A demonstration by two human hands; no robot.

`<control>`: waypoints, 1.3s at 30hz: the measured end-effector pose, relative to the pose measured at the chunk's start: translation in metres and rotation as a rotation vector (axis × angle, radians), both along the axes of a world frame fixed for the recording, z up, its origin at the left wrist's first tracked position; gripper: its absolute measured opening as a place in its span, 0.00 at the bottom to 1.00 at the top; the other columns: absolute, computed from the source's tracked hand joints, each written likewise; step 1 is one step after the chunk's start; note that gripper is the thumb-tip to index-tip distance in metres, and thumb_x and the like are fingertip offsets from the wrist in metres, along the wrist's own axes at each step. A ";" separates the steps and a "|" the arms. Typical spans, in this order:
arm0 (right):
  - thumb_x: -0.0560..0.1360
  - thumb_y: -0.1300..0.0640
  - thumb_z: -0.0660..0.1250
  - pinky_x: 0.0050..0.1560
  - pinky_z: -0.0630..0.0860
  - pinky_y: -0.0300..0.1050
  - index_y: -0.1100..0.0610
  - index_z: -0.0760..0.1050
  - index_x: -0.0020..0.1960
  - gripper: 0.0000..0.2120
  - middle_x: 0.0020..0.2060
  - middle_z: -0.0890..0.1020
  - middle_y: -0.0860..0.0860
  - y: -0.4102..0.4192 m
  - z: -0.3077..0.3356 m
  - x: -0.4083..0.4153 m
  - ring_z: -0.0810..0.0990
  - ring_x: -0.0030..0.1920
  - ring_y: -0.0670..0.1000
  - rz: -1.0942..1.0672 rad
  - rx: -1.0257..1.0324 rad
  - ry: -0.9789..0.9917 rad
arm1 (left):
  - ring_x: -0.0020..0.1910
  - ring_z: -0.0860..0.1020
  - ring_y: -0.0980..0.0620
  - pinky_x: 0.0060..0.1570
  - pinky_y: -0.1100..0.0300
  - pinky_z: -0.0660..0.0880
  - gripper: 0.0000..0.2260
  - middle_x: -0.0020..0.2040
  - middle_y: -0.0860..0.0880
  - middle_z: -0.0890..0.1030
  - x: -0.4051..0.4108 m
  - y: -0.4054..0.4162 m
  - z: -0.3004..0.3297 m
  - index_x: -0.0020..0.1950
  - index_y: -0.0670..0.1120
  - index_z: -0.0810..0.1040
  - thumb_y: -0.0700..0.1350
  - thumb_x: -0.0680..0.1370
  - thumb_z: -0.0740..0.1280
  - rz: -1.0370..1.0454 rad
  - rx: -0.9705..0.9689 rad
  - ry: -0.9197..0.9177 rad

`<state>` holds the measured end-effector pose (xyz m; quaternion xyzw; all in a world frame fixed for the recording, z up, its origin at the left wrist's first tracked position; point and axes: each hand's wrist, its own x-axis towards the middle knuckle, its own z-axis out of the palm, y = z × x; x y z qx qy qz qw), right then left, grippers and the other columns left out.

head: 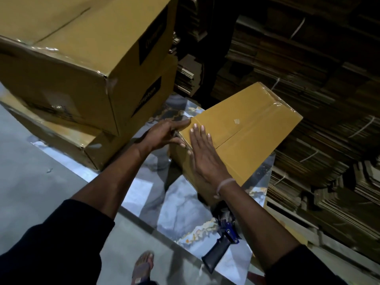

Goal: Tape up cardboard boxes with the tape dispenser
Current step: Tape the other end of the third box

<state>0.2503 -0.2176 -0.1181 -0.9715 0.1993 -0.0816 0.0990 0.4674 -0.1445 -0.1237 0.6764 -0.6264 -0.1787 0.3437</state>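
The small cardboard box (242,136) sat tilted on the marble-patterned tabletop (181,210), its top seam covered with clear tape. The right hand (205,159) lay flat on the box's top near its left corner, fingers straight and together. The left hand (166,134) pressed the box's left edge with straight fingers, thumb against the side; neither hand was curled round anything. The tape dispenser (223,245), blue-framed with a black handle, lay on the tabletop below the box, partly hidden by the right forearm and held by neither hand. Two large cardboard boxes (82,58) were stacked at the left. Each carried a black label; the lower one's lettering was partly cut off and could not be read with certainty. Bundled flat cardboard (308,99) filled the dark background.
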 end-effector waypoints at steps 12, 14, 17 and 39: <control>0.88 0.55 0.51 0.82 0.46 0.58 0.61 0.42 0.84 0.30 0.84 0.41 0.58 0.003 0.002 0.006 0.37 0.83 0.57 0.000 -0.003 0.022 | 0.75 0.73 0.51 0.71 0.46 0.74 0.32 0.77 0.52 0.72 0.019 0.001 -0.012 0.81 0.61 0.64 0.41 0.82 0.71 -0.109 0.057 0.015; 0.88 0.56 0.51 0.82 0.48 0.57 0.60 0.42 0.84 0.29 0.84 0.42 0.57 0.007 0.003 -0.019 0.39 0.83 0.55 0.042 -0.033 0.022 | 0.76 0.70 0.54 0.74 0.46 0.72 0.29 0.78 0.57 0.69 0.023 0.004 -0.014 0.80 0.65 0.64 0.44 0.84 0.68 -0.109 0.062 0.055; 0.89 0.57 0.51 0.83 0.50 0.56 0.59 0.41 0.84 0.29 0.84 0.42 0.55 0.014 0.008 -0.062 0.40 0.84 0.53 0.040 -0.051 0.020 | 0.77 0.69 0.56 0.75 0.45 0.70 0.25 0.79 0.61 0.67 0.020 0.004 -0.013 0.80 0.68 0.63 0.49 0.85 0.64 -0.121 0.091 0.068; 0.80 0.32 0.59 0.75 0.43 0.77 0.40 0.67 0.79 0.29 0.82 0.61 0.46 0.026 -0.004 -0.104 0.53 0.83 0.58 -0.356 -0.099 -0.021 | 0.76 0.69 0.50 0.69 0.50 0.70 0.28 0.79 0.49 0.68 -0.014 0.083 0.012 0.80 0.73 0.56 0.47 0.87 0.61 0.050 0.346 0.198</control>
